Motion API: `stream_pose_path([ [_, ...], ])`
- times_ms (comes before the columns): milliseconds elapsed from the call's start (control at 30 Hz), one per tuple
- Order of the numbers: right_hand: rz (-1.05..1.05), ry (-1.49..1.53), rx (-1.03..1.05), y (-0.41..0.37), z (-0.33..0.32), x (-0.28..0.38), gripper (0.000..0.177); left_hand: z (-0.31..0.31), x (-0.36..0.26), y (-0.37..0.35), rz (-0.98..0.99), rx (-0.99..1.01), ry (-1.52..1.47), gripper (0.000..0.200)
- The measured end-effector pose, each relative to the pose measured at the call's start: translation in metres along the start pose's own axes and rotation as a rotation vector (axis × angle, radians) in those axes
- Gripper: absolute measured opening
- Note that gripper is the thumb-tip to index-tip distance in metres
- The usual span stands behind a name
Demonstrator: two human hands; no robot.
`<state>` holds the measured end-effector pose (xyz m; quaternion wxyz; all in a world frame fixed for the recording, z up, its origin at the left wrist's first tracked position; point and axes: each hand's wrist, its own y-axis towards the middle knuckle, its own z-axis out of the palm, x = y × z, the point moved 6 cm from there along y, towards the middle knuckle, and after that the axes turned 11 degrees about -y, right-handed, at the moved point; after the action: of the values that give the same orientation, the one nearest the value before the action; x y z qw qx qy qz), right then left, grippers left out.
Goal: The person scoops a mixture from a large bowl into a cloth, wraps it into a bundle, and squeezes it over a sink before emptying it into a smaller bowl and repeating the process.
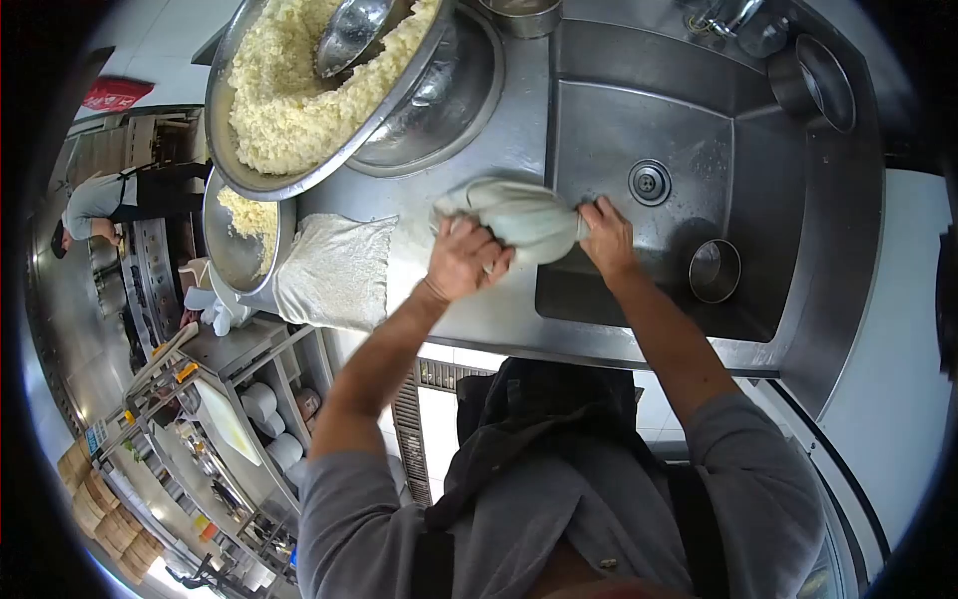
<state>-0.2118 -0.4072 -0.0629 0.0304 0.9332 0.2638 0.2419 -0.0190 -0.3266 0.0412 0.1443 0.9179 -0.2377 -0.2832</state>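
Observation:
A plump, pale cloth bundle point(519, 215) is stretched between my two hands, over the steel counter and the left edge of the sink. At its left end, my left hand point(469, 258) is closed with fingers curled on the fabric. My right hand point(606, 238) grips the gathered right end of the cloth, above the sink. What the bundle holds is hidden inside. Just left of it, a large steel bowl point(371, 160) heaped with pale yellow crumbly food point(289, 125) leans at a tilt, with a metal scoop point(349, 40) in the food.
The steel sink point(619, 120) contains a metal cup point(715, 271). A folded white towel point(337, 270) lies on the counter beside a smaller bowl point(222, 240) with more crumbs. Round steel pans point(826, 82) stand near the tap. Another person point(100, 205) works at far left.

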Motion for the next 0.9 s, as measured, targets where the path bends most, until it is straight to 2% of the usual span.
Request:
stream_pose_path([
  [67,0.024,0.020,0.082,-0.012,-0.004,0.005,0.021,0.005,-0.009,-0.016,-0.154,-0.096,-0.123,0.019],
  [100,0.044,0.044,0.141,-0.014,-0.005,0.007,0.020,0.009,-0.011,-0.021,-0.158,-0.100,-0.127,0.019],
  [167,0.075,0.038,0.164,-0.015,0.004,0.006,0.020,0.006,-0.002,-0.022,-0.308,-0.231,-0.173,0.023],
  [233,0.156,0.112,0.325,-0.014,0.020,-0.002,0.020,0.007,0.010,-0.015,-0.328,-0.289,-0.216,0.025],
  [267,0.155,0.103,0.334,-0.010,0.024,-0.003,0.020,0.010,0.020,-0.011,-0.394,-0.269,-0.297,0.026],
  [333,0.278,0.147,0.481,-0.006,0.040,-0.011,0.023,0.014,0.042,-0.001,-0.566,-0.239,-0.410,0.028],
  [367,0.281,0.141,0.492,-0.002,0.040,-0.010,0.023,0.012,0.048,0.006,-0.575,-0.239,-0.419,0.028],
  [433,0.300,0.049,0.568,0.012,0.045,-0.011,0.027,0.021,0.072,0.018,-0.753,-0.052,-0.458,0.029],
  [467,0.301,0.045,0.575,0.007,0.056,-0.020,0.027,0.022,0.077,0.023,-0.801,-0.020,-0.476,0.025],
  [500,0.217,0.059,0.547,0.002,0.071,-0.028,0.029,0.024,0.084,0.024,-0.807,-0.025,-0.479,0.025],
  [533,0.132,0.071,0.508,0.014,0.074,-0.028,0.032,0.026,0.092,0.033,-0.733,-0.061,-0.531,0.023],
  [567,0.130,0.067,0.517,0.018,0.080,-0.031,0.032,0.028,0.094,0.038,-0.670,-0.092,-0.587,0.020],
  [633,0.199,0.039,0.685,0.026,0.101,-0.042,0.031,0.035,0.101,0.047,-0.656,-0.109,-0.582,0.019],
  [767,0.097,0.041,0.705,0.044,0.169,-0.077,0.029,0.046,0.110,0.074,-0.565,-0.070,-0.488,0.015],
  [800,0.164,-0.020,0.670,0.064,0.174,-0.086,0.028,0.043,0.114,0.085,-0.612,-0.070,-0.509,0.014],
  [833,0.238,-0.083,0.643,0.067,0.170,-0.092,0.027,0.047,0.115,0.093,-0.612,-0.079,-0.497,0.014],
  [900,0.249,-0.027,0.530,0.082,0.099,-0.069,0.030,0.049,0.123,0.098,-0.679,-0.073,-0.460,0.018],
])
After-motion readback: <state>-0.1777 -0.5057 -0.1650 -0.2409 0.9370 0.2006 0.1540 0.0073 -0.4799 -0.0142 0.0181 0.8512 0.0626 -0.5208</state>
